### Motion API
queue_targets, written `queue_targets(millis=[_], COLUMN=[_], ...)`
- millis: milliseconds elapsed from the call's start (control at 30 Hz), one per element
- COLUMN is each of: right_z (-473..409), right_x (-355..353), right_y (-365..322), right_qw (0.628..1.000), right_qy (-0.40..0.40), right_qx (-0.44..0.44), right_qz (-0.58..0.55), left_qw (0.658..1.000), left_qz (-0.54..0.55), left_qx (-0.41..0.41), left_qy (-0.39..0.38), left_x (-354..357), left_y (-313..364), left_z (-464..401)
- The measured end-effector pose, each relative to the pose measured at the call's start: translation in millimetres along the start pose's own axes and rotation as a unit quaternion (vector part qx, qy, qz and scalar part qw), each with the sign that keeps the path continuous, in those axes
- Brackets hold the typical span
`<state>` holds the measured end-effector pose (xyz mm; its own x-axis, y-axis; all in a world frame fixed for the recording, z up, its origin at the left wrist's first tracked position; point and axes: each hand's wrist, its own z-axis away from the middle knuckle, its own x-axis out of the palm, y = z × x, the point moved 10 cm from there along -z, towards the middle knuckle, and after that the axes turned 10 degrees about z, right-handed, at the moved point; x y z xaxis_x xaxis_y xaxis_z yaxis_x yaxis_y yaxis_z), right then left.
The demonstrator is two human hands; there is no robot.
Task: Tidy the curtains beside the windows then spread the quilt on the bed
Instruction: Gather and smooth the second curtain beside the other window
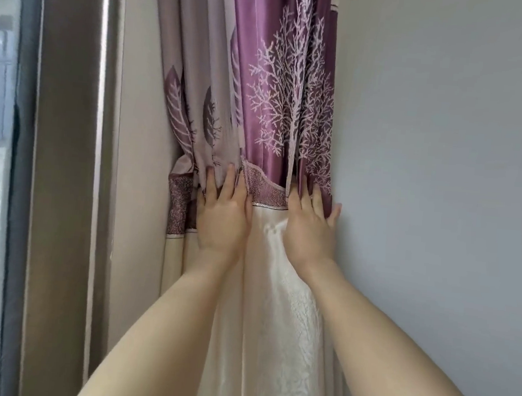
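Two hands press flat on the curtain point(279, 111): left hand point(224, 216) and right hand point(310, 230), fingers point(231, 180) straight, spread, pointing twelve o'clock into its folds.

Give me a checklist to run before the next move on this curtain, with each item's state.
1. Left hand on the curtain: ok, fingers lie straight against the folds.
2. Right hand on the curtain: ok, fingers straight, beside the wall.
3. Folds gathered: ok, bunched at the band between the hands.
4. Tieback fastened: cannot tell, no fastening shows.
5. Window frame free of curtain: ok.
6. Quilt spread: cannot tell, no bed in view.
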<state>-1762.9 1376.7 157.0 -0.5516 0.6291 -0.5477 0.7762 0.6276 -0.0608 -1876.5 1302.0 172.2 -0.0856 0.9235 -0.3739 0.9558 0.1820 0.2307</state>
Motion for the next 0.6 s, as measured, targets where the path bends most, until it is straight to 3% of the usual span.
queue_targets(millis=[167, 267, 500, 600], right_z=[-5, -4, 24, 46], right_x=[14, 15, -3, -25], right_y=[-1, -1, 2, 5], right_qw=[1.0, 1.0, 0.999, 0.998], right_qy=[-0.001, -0.004, -0.044, -0.06], right_qx=[-0.003, -0.005, -0.012, -0.017], right_qz=[0.022, 0.025, 0.026, 0.03], left_qw=[0.999, 0.999, 0.999, 0.995], left_qz=[-0.028, -0.034, 0.009, 0.061], left_qx=[0.009, 0.003, -0.011, -0.058], left_qy=[0.02, -0.022, -0.047, -0.061], left_x=[9, 17, -7, -27], left_y=[0, -5, 5, 17], left_z=[-5, -4, 19, 40])
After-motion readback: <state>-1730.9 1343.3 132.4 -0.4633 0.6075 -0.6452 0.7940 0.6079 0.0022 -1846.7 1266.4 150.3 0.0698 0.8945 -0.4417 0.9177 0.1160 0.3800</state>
